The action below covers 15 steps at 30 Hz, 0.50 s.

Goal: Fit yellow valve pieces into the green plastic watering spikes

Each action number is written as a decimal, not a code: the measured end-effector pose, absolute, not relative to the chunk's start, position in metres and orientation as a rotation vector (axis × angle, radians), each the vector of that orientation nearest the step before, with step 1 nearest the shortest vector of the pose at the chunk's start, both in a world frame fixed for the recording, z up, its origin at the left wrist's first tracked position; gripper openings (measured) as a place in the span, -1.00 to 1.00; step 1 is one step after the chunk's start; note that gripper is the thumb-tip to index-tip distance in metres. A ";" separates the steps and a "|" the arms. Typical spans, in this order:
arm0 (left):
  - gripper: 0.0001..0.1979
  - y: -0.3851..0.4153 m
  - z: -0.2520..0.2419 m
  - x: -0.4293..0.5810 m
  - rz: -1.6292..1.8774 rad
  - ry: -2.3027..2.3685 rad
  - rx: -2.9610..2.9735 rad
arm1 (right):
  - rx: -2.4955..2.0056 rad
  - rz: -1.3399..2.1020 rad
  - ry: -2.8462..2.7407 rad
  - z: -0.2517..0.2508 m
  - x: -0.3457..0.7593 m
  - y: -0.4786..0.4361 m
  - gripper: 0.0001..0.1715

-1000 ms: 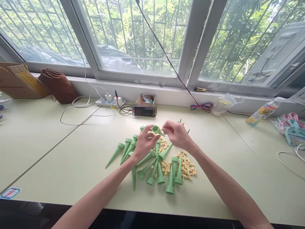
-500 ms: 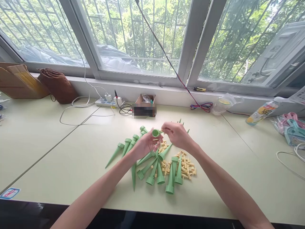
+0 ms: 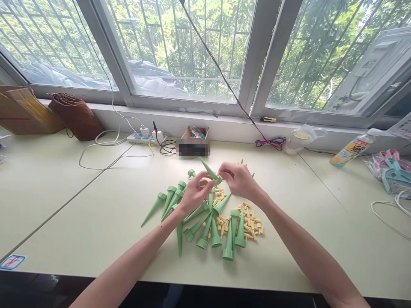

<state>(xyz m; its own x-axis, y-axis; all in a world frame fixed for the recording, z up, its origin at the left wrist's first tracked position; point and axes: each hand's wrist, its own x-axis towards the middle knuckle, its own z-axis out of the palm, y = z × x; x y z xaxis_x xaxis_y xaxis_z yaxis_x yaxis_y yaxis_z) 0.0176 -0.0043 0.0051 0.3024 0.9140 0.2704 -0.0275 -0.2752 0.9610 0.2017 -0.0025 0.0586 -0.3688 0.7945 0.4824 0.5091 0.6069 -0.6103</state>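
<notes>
My left hand (image 3: 195, 193) is closed around a green plastic watering spike (image 3: 208, 168), its tip pointing up and to the left and its wide capped end toward my right hand. My right hand (image 3: 240, 180) pinches a small pale-yellow valve piece (image 3: 219, 174) against the spike's wide end; fingers partly hide it. Below both hands lie several more green spikes (image 3: 228, 241), pointing various ways. Among and beside them is a loose pile of pale-yellow valve pieces (image 3: 253, 224).
At the table's back are a power strip (image 3: 138, 137) with cables, a small cardboard box (image 3: 192, 136) and a brown drawstring bag (image 3: 74, 117). To the right stand a plastic cup (image 3: 297, 140), a leaning bottle (image 3: 353, 149) and bagged pink and teal items (image 3: 396, 173).
My left hand has turned the spike: its open wide end faced me before, and now its tip points up-left. My right hand stays close beside it.
</notes>
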 end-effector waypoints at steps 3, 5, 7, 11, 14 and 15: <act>-0.61 -0.001 0.006 0.018 1.097 0.799 1.357 | -1.042 0.481 -2.015 0.060 0.202 -0.003 -0.82; -0.52 0.001 0.005 0.017 0.999 0.757 1.219 | -1.036 0.485 -2.008 0.060 0.202 -0.003 -0.82; -0.42 0.002 0.005 0.016 0.870 0.699 1.127 | -1.012 0.486 -2.013 0.059 0.201 -0.003 -0.81; -0.43 0.001 0.005 0.016 0.764 0.591 1.004 | -0.977 0.479 -2.041 0.058 0.199 -0.003 -0.81; -0.55 -0.001 0.005 0.016 0.823 0.577 0.982 | -0.973 0.478 -2.047 0.059 0.199 -0.004 -0.81; -0.57 -0.001 0.005 0.017 0.845 0.577 0.992 | -0.976 0.478 -2.044 0.060 0.198 -0.004 -0.82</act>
<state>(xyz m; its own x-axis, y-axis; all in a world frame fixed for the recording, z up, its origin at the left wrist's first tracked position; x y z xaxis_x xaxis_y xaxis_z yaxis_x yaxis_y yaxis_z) 0.0165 -0.0008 0.0047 0.5594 0.8275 -0.0477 -0.3454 0.2850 0.8941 0.1984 -0.0043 0.0600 -0.3791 0.7763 0.5036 0.4722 0.6304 -0.6162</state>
